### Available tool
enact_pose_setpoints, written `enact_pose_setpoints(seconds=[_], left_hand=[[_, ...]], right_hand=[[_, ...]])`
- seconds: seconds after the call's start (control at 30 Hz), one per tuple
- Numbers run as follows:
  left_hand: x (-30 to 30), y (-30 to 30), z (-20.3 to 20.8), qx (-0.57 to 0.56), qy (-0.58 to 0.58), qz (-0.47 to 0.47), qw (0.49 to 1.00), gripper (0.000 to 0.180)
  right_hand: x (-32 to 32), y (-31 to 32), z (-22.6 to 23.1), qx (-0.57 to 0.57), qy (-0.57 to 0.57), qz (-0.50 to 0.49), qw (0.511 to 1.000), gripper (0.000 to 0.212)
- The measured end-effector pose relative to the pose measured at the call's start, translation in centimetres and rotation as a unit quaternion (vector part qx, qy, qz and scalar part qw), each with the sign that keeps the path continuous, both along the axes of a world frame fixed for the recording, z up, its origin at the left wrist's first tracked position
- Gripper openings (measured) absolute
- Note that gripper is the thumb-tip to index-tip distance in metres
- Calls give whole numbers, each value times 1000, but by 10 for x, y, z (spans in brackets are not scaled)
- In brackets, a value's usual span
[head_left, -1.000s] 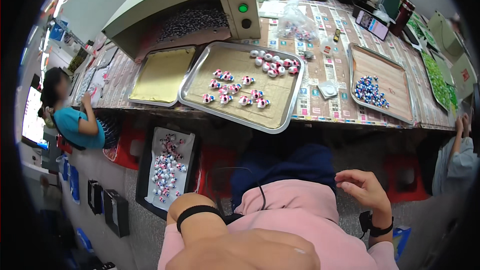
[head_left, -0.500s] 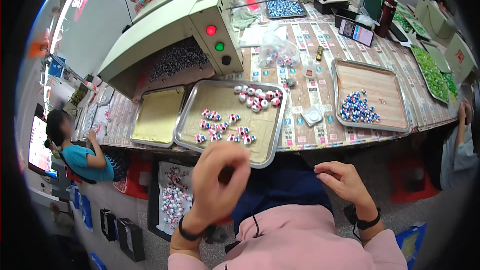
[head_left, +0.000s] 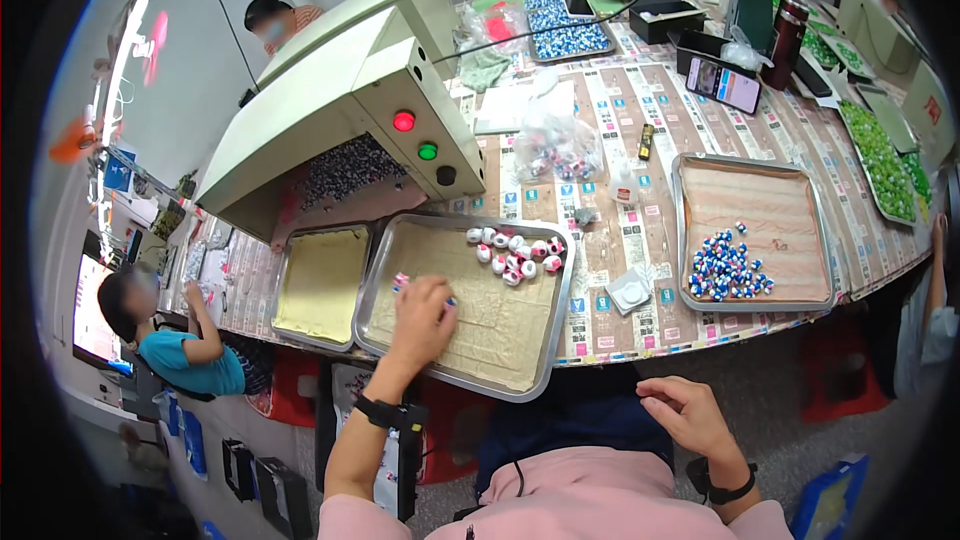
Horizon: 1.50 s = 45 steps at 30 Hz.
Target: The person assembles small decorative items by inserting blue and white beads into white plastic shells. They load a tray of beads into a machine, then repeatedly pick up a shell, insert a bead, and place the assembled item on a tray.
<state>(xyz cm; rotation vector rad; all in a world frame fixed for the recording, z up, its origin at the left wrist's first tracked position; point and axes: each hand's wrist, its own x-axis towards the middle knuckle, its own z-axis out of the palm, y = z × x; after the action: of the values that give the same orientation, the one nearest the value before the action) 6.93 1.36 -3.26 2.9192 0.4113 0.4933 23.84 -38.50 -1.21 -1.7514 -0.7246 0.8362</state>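
My left hand reaches palm down over the left half of a metal tray lined with tan paper. Its fingers are curled round small red, white and blue bead pieces; most are hidden beneath it. One bead piece shows past the fingers and a bit of blue peeks out by the thumb side. White-and-red round beads lie grouped at the tray's far right corner. Off the table, in front of my lap, my right hand hovers with thumb and loosely bent fingers apart, nothing visible in it.
A pale machine with a red and a green button stands behind the tray. Beside it sits a yellow-lined tray. To the right are a white square dish, and a tray with blue-and-white beads. Co-workers sit around the table.
My left hand has moved from the near edge onto the tray. The bead pieces that lay spread there are now mostly covered or gathered under it. My right hand has hardly moved.
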Motion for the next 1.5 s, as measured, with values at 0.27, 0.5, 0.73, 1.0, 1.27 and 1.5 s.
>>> enact_pose_setpoints(seconds=[0.27,0.5,0.73,1.0,1.27,1.5], left_hand=[[46,3,13,53,-6,94,994,44],[96,12,-10,-141,-64,-42,987,46],[74,-39,17,-233,-29,-27,972,36],[53,-63,16,-307,-65,16,949,33],[38,-78,15,-523,-154,71,835,14],[35,-91,13,-575,-192,69,792,19]], right_hand=[[15,11,11,16,-31,-33,999,26],[53,8,41,25,-215,-147,965,23],[114,10,10,-13,-414,-184,891,18],[140,54,-11,-105,-450,-107,880,18],[142,57,-9,-186,-452,-94,867,12],[145,57,-10,-137,-484,-116,856,16]])
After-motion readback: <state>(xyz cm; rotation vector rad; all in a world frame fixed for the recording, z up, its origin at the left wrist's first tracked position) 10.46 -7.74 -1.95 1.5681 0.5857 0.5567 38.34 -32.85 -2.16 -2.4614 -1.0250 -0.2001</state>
